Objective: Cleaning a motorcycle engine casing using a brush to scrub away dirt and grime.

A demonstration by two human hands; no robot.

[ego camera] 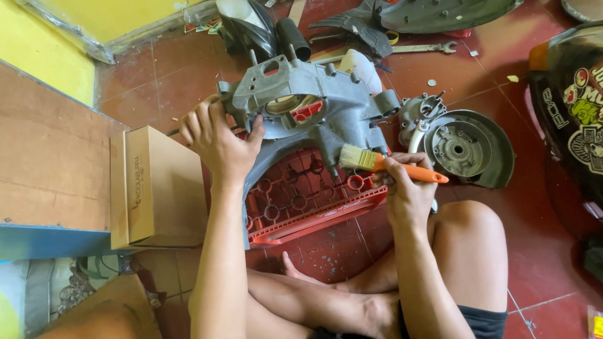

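A grey metal engine casing rests tilted on a red plastic crate on the floor. My left hand grips the casing's left edge and holds it steady. My right hand holds a paintbrush with an orange handle. Its pale bristles touch the casing's lower right side.
A brown cardboard box stands left of the crate. A round grey engine cover lies to the right, and a black helmet with stickers is at the far right. A spanner and dark parts lie behind. My crossed legs are in front.
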